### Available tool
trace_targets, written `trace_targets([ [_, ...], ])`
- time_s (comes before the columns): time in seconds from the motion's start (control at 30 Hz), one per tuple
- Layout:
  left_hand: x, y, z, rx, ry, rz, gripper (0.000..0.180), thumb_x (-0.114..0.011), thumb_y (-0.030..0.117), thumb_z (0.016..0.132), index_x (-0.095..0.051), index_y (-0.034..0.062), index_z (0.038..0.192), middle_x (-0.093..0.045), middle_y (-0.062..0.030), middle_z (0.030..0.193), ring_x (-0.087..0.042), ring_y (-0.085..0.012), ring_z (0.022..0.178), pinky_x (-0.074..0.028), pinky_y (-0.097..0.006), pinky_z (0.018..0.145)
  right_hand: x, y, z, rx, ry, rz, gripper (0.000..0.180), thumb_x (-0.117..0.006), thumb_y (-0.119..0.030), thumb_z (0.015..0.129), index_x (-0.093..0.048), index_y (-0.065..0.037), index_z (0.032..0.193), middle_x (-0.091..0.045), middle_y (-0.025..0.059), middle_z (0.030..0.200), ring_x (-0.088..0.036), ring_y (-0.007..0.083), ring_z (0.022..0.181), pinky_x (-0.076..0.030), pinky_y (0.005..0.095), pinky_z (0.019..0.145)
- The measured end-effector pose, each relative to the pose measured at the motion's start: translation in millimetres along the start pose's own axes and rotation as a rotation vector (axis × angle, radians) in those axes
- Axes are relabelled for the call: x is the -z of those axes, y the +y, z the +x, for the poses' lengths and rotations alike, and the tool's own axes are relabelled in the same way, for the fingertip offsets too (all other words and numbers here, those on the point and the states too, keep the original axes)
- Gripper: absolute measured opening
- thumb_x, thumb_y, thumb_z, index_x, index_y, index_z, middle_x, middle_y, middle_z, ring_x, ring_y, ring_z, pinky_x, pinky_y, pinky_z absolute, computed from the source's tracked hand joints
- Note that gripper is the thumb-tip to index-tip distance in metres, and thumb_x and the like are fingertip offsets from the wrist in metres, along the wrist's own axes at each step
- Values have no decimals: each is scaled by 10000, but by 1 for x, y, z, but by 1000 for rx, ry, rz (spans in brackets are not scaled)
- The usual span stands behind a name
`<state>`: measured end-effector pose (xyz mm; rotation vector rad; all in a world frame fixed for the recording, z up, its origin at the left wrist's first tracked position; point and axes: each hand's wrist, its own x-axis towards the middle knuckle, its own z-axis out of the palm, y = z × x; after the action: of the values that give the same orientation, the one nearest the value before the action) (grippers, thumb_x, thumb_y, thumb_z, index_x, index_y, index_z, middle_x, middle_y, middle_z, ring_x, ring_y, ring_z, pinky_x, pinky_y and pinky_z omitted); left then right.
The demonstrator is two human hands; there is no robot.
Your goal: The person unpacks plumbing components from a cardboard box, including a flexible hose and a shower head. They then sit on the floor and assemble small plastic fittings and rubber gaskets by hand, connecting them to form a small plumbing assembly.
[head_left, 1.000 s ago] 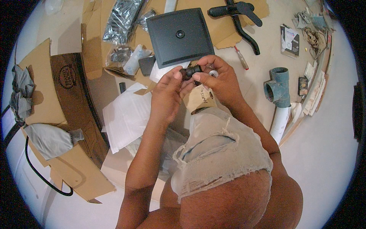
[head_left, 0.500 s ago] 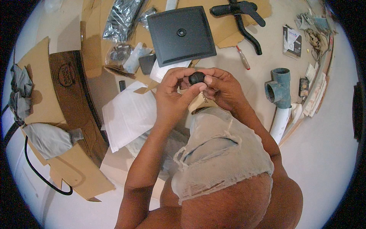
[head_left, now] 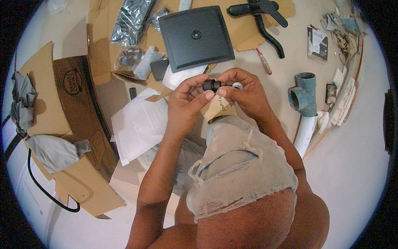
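Head view: pinching small blk fitting (head_left: 212,86) btwn L hand (head_left: 184,97) and R hand (head_left: 247,89), w/ both hands close tog. and fingertips clamped on it. Holding it approx. mid-view, up past bent knee. See wht ring (head_left: 237,86) by R hand's thumb; can't tell if joined to blk fitting. See blk sq. plate (head_left: 197,45) just beyond hands, blk curved pipe (head_left: 262,28) to R of it, red-tipped screwdriver (head_left: 264,62) on floor (head_left: 275,81) nearby. Further R, see grey pipe tee (head_left: 307,97) w/ wht pipe (head_left: 305,133) at its lower end. To L, see wht sheet (head_left: 139,128) near forearm, plus cardboard box (head_left: 78,120).
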<state>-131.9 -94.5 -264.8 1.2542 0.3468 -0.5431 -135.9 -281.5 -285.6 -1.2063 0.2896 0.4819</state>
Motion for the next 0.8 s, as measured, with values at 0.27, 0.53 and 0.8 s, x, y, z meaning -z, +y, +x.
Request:
trace_targets([
  [0.27,11,-2,1,84,-113,-342,435,-715,34,837,-572,-28,1243,-663,-111,1097,-620,-156,1032,-516,-286,883,-6,-16,-4,124,-16,-197,249,-775,-127,792,-678,-32,1000,-670,42,910,-599,112,854,-493,272,766],
  [0.53,26,16,-5,-45,-171,155,381,-713,47,845,-601,-15,1204,-658,-106,1111,-652,-161,961,-526,-286,860,-18,-14,-10,138,-49,-283,218,-749,-74,801,-666,0,988,-646,37,932,-591,105,865,-473,249,781],
  [0.8,29,2,7,20,-189,-480,351,-527,126,978,-475,3,1302,-630,-192,1129,-668,-260,981,-553,-365,884,-24,-18,-9,177,176,-223,213,-693,-127,841,-620,-18,1009,-667,62,901,-614,141,802,-504,277,715],
])
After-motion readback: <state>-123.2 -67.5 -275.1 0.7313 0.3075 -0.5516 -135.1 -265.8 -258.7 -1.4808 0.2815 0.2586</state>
